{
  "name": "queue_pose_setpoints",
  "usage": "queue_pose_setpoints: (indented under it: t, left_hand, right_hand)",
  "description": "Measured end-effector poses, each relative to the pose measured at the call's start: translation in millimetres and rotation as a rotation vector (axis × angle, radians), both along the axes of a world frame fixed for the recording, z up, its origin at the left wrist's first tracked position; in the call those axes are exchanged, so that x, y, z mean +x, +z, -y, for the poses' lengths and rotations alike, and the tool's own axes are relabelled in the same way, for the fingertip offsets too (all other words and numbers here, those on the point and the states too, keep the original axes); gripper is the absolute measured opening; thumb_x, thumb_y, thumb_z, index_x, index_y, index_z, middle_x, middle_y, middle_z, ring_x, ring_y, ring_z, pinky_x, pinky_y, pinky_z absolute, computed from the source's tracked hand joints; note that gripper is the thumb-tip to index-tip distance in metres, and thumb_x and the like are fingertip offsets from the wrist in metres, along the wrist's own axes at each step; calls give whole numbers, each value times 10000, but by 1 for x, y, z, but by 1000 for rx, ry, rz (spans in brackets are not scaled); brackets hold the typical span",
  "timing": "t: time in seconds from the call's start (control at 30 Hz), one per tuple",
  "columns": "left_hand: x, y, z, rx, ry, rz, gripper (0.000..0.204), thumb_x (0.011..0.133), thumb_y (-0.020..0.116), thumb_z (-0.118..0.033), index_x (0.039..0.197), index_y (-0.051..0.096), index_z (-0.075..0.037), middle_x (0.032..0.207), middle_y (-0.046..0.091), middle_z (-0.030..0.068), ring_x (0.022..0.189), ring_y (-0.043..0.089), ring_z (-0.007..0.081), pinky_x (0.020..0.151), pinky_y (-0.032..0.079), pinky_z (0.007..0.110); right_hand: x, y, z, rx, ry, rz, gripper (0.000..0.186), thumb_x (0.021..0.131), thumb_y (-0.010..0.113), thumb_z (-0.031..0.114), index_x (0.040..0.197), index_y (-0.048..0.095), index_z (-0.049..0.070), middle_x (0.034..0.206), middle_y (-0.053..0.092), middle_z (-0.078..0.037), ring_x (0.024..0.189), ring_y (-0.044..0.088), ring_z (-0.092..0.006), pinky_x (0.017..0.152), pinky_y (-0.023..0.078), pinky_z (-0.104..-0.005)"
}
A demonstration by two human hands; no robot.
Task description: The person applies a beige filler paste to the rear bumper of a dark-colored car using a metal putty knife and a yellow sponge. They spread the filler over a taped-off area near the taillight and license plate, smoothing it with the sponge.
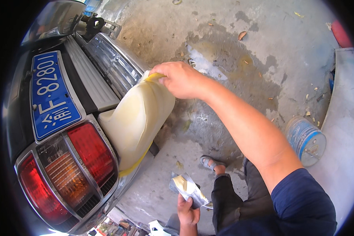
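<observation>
My right hand (181,80) grips a thin yellow spreader (153,77) against the upper end of a cream, filler-coated bumper corner (131,118) on a vehicle. A darker yellow band runs along the lower edge of that corner. Low in the view, my left hand (188,210) holds a metal putty plate (188,187) with pale yellow paste on it. The bumper corner sits beside a tail light (88,153) with red and amber lenses, below a blue number plate (53,100).
A stained concrete floor (240,63) lies right of the vehicle. A blue-banded bucket (306,139) stands beside a long pale panel (338,118) at the right, with a red object (339,33) above. My sandalled foot (210,163) is below. Assorted items (114,224) lie at the lower left.
</observation>
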State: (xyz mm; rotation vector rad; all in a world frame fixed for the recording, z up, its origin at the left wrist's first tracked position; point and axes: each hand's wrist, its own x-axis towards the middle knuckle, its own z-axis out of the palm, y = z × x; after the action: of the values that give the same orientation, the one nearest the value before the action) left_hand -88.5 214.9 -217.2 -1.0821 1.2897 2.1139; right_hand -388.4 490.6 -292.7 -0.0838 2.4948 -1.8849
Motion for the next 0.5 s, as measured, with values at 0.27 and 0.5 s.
queue_pose_setpoints:
  t: [0.27,0.5]
  left_hand:
    - [4,-8,-1,-9,5,43,521,879,535,54,1381,454,-57,1316,572,122,1206,565,266,1049,450,435]
    - [-5,-4,-9,-20,6,50,535,862,571,50,1374,457,-55,1303,583,120,1195,574,265,1045,456,434]
  right_hand:
    - [21,-2,2,-236,27,206,278,911,564,85,1178,639,74,1016,696,-119,969,653,-242,869,497,-361]
    - [12,-18,-8,-405,-93,301,268,875,594,94,1121,625,-7,975,691,-130,887,650,-198,803,507,-342]
